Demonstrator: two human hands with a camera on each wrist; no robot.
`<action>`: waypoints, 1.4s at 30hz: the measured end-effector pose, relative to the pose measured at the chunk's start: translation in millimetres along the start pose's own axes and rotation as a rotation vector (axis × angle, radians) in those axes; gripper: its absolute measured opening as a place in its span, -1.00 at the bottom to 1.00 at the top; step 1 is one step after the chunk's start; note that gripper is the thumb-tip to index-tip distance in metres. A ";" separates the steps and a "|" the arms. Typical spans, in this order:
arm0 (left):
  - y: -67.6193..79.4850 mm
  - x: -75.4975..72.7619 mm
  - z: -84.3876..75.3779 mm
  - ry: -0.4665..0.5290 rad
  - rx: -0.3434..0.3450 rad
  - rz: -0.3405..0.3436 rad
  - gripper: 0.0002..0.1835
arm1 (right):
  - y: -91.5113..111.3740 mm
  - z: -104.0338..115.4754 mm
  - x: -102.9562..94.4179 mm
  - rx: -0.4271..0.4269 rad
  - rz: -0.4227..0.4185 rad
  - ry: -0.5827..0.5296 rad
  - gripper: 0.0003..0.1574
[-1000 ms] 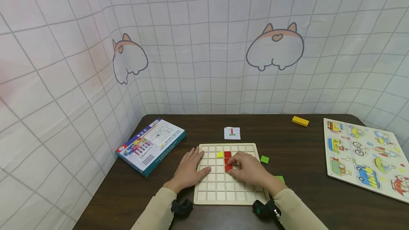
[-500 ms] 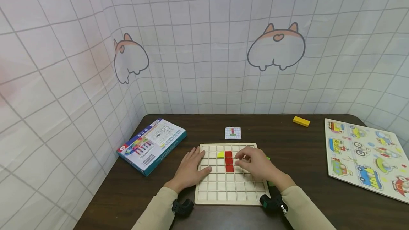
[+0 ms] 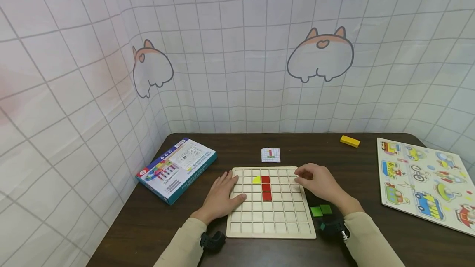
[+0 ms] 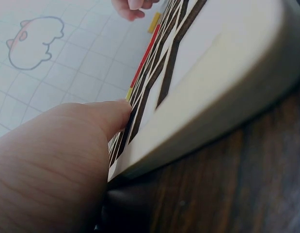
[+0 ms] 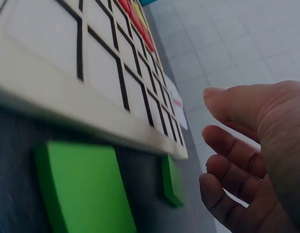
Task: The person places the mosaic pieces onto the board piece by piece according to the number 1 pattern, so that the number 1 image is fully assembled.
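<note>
In the head view my left hand [image 3: 222, 196] lies along the left edge of the pale wooden grid board [image 3: 271, 235], fingers spread and thumb across the nearest squares. Three red tiles [image 3: 266, 187] make a column on the board, with one yellow tile [image 3: 256, 179] to the left of the topmost. My right hand [image 3: 320, 181] is raised near the board's upper right edge. Its fingers bend loosely, and the right wrist view shows nothing between thumb and fingertips. Below that hand, green tiles [image 3: 316, 211] lie beside the board; another green tile [image 5: 173, 182] sits near its far corner.
Behind the board lies a small paper card [image 3: 271, 155] with a printed grid pattern. A flat puzzle box [image 3: 176, 170] is at the left, a yellow block [image 3: 350, 141] at the back right. A picture board [image 3: 424, 180] covers the table's right side.
My right hand has left the red tiles and moved right to the board's edge, uncovering all three reds and two green tiles. The left hand has stayed in place.
</note>
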State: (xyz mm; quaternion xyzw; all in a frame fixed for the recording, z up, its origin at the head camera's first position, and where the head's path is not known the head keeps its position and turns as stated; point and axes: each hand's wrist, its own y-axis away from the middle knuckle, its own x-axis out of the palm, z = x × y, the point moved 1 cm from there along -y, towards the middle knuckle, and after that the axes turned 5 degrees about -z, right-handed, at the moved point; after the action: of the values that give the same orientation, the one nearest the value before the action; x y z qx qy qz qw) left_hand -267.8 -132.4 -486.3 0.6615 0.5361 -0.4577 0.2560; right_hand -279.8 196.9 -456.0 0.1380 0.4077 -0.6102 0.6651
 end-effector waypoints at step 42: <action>0.4 -0.8 -0.4 0.002 0.006 0.001 -0.19 | 8.1 -28.8 -25.0 0.084 0.183 0.111 -0.71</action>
State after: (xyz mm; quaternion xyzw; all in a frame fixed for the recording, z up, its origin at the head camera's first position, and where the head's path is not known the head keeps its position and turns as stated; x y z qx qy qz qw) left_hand -267.3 -132.6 -485.4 0.6627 0.5349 -0.4586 0.2538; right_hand -281.2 235.8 -458.9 0.2360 0.4036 -0.5550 0.6881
